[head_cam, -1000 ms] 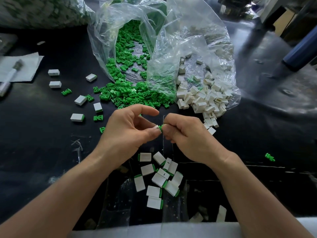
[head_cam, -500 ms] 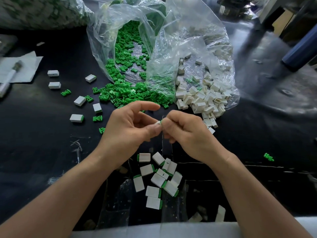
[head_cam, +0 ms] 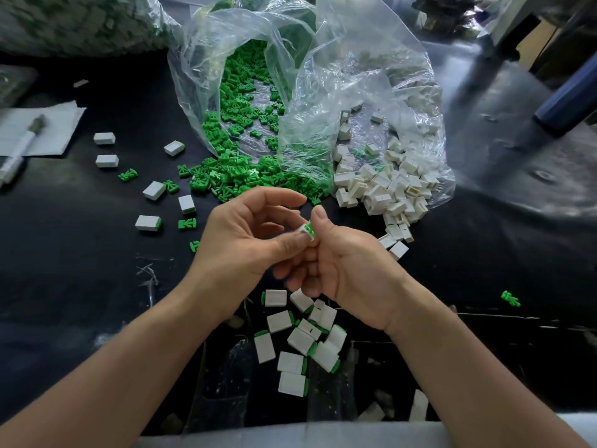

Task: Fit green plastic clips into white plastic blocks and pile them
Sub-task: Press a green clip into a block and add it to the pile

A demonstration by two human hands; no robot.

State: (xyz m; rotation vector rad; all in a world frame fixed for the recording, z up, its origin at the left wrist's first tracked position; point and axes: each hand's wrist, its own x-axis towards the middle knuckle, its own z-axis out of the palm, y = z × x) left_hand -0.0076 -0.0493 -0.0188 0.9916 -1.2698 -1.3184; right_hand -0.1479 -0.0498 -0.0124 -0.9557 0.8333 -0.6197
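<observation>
- Closest in, on the black table (head_cam: 80, 286), lies the pile of finished blocks (head_cam: 302, 340): about a dozen white pieces, each showing a green edge, several overlapping.
- Just beyond the pile, and above it, the two hands meet.
- The left hand (head_cam: 245, 240) pinches a white block (head_cam: 302, 228) between thumb and a finger, with its forefinger stretched loosely over the top.
- The right hand (head_cam: 349, 270) pinches the green clip (head_cam: 310, 229) at that block's end, thumb upright against it and the other fingers curled under. How deep the clip sits cannot be told.
- Right of the pile, well apart, a lone clip (head_cam: 510, 298) lies on the table.
- Left of the pile and farther out, scattered blocks (head_cam: 148, 222) lie among a few loose green pieces.
- Beyond the pile, a heap of green clips (head_cam: 232, 179) spills from the clear plastic bags (head_cam: 323, 92).
- Beyond the pile and to the right, a heap of empty white blocks (head_cam: 387, 189) spills out likewise.
- Far left of the pile, a pen (head_cam: 22, 147) rests on a sheet of paper (head_cam: 55, 124).
</observation>
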